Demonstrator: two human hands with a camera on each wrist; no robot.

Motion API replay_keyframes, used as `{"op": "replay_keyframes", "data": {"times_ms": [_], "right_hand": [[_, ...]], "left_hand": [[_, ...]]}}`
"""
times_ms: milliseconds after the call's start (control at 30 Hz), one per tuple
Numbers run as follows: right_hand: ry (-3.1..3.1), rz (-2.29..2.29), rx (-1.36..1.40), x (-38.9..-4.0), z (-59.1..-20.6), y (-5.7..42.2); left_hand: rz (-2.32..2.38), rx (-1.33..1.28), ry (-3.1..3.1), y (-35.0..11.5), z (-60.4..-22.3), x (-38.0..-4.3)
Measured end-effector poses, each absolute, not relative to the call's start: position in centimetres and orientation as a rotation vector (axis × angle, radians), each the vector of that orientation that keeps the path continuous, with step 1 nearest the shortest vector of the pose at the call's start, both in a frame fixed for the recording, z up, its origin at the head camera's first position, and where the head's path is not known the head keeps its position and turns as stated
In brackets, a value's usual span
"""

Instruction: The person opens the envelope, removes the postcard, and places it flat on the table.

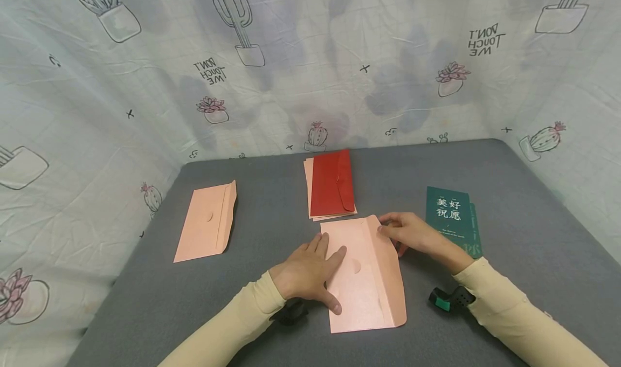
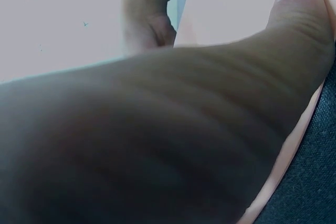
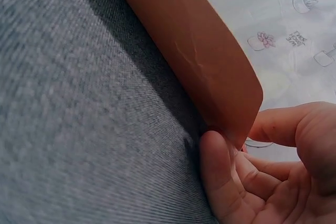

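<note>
A pink envelope (image 1: 353, 291) lies in front of me, its long flap (image 1: 388, 281) raised along the right side. My left hand (image 1: 310, 272) rests on the envelope's left part with its fingers spread and straight; the left wrist view shows the thumb (image 2: 296, 9) lying on the paper. At the far end of the flap, my right hand (image 1: 407, 232) pinches the corner. Seen from the right wrist, that flap (image 3: 215, 51) stands up from the table, with the thumb (image 3: 215, 156) on one side and a finger behind it.
Another pink envelope (image 1: 204, 221) lies at the left, its flap partly raised. Behind my hands is a red envelope (image 1: 330, 186) on top of pink ones. Green cards (image 1: 448, 213) with white characters lie beside my right forearm. A printed cloth (image 1: 301, 76) surrounds the grey table (image 1: 271, 205).
</note>
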State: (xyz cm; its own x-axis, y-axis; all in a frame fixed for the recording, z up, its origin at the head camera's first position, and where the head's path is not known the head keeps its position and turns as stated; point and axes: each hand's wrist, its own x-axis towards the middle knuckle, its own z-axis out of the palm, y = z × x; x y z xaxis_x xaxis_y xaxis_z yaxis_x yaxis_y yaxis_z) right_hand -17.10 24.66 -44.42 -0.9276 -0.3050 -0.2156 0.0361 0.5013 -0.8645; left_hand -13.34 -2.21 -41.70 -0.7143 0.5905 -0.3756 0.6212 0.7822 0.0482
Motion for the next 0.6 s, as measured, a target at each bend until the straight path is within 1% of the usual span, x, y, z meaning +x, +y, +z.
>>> {"op": "replay_keyframes", "data": {"times_ms": [600], "right_hand": [[2.422,-1.401,-0.241,-17.04,-44.99,24.62]], "left_hand": [[-0.111,0.931,2.595,-2.24,-41.51,-13.4]]}}
